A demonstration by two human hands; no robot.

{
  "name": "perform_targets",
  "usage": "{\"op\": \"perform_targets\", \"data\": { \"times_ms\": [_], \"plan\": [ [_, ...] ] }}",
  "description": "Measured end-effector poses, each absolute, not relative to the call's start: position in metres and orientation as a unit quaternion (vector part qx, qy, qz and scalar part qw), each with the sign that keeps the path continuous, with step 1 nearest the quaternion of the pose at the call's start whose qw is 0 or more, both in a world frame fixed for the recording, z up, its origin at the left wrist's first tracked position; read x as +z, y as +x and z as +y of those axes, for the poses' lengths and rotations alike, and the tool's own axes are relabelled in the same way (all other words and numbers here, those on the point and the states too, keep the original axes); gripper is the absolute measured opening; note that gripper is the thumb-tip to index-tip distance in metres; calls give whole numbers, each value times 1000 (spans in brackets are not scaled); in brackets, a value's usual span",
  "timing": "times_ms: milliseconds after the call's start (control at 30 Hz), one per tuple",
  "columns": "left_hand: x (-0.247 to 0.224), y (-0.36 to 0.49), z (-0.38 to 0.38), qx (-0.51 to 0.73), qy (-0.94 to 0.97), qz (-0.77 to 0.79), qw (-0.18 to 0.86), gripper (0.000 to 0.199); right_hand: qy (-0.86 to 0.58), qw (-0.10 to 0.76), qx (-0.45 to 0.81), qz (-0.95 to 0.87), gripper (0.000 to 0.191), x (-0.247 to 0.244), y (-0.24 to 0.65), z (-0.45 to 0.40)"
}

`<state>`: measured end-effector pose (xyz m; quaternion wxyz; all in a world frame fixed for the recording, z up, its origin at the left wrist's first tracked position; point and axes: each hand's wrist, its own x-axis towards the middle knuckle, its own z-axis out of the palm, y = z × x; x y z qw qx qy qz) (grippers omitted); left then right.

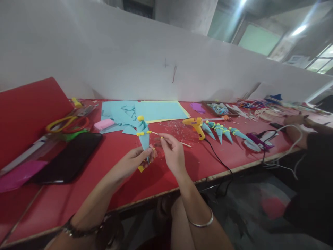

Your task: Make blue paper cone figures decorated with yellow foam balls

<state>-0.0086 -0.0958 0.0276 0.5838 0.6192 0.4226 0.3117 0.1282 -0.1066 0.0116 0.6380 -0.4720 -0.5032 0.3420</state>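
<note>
My left hand [134, 160] is closed around the lower part of a light blue paper cone [144, 142], held upright above the table. Blue folds fill the cone's mouth, a yellow ball [140, 118] tops it, and small yellow balls line its rim. Pinched in my right hand [174, 152] is a thin pale stick [154, 133], whose tip meets a yellow ball at the rim's right side. Another yellow bit [161, 138] shows by my right fingertips. Under my left hand is something yellow [141, 168], partly hidden.
Blue paper sheets [163, 110] lie behind my hands. To the right are a yellow glue gun [195, 127] with a black cord and several finished-looking cones [219, 131]. Scissors [63, 125] and a black flat object [70, 158] lie left. Another person's arm [296, 130] rests far right.
</note>
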Motion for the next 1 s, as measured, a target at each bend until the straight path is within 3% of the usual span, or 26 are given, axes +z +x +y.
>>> {"op": "perform_targets", "data": {
  "times_ms": [200,433,633,900,1000],
  "plan": [
    [26,-9,-95,303,636,444,554,39,-473,651,337,-489,7,14,127,-108],
    [27,-8,-94,280,658,447,537,40,-494,636,305,-508,25,16,129,-110],
    [20,-11,-91,271,672,437,533,38,-466,653,343,-489,10,16,126,-110],
    [18,-11,-90,260,693,413,530,36,-480,653,341,-477,28,20,124,-114],
    [18,-10,-90,262,693,413,530,35,-474,659,347,-470,21,21,125,-113]
  ]
}}
